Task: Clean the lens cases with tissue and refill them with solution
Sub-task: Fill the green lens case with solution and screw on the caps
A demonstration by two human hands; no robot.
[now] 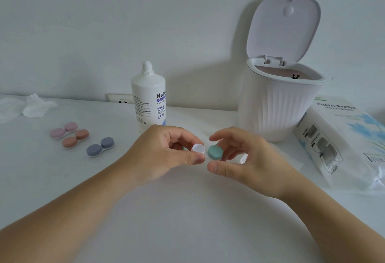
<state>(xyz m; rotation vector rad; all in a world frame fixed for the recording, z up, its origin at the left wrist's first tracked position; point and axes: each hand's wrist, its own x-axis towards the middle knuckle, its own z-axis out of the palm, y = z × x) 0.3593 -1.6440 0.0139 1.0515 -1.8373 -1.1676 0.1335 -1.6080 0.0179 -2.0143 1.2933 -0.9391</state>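
Observation:
My left hand (166, 150) grips a white lens case (198, 148) between thumb and fingers, its uncapped well facing right. Just beside it my right hand (241, 158) pinches a green cap (215, 152), held a small gap away from the well. Behind my hands stands the white solution bottle (148, 98), its cap off. On the table to the left lie three closed cases: a pink case (64, 130), an orange case (75, 138) and a blue-grey case (100, 146). A flat tissue (245, 159) lies under my right hand, mostly hidden.
A white ribbed bin (279, 108) with its lid flipped up stands at the back right. A tissue paper pack (343, 141) lies to its right. Crumpled tissue (35, 105) sits at the far left near the wall. A wall socket (119, 98) shows behind the bottle.

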